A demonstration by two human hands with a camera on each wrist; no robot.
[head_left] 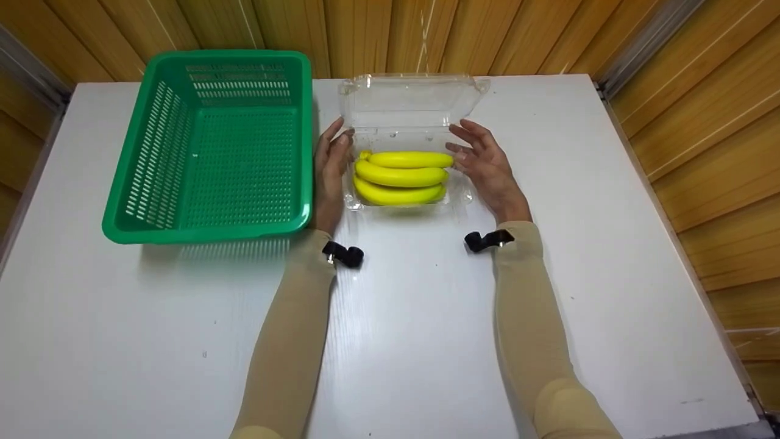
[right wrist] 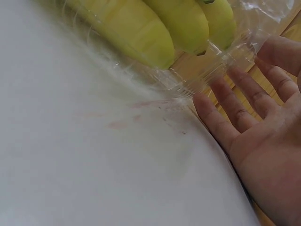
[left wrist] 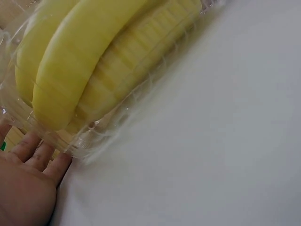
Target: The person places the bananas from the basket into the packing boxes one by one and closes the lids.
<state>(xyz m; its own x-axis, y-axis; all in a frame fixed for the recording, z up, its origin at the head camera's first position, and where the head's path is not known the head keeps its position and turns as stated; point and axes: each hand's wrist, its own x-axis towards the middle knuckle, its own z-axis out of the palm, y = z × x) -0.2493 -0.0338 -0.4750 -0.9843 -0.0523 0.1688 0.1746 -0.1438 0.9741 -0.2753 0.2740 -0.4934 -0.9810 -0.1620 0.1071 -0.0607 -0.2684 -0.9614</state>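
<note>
Three yellow bananas point(head_left: 402, 177) lie side by side in a clear plastic clamshell box point(head_left: 396, 143), its lid point(head_left: 411, 100) raised at the back. My left hand point(head_left: 331, 174) is at the box's left side, between it and the green basket. In the left wrist view its fingers point(left wrist: 41, 155) reach out straight to the ribbed wall. On the right side, my right hand point(head_left: 487, 167) stands with fingers spread, and the fingertips meet the box's edge in the right wrist view. Neither hand grips a banana.
A green plastic basket point(head_left: 207, 235) with slotted walls stands left of the box, with nothing in it. Both stand on a white table point(head_left: 414, 317). Behind the table rises a wood-patterned wall point(head_left: 390, 36), and another stands on the right.
</note>
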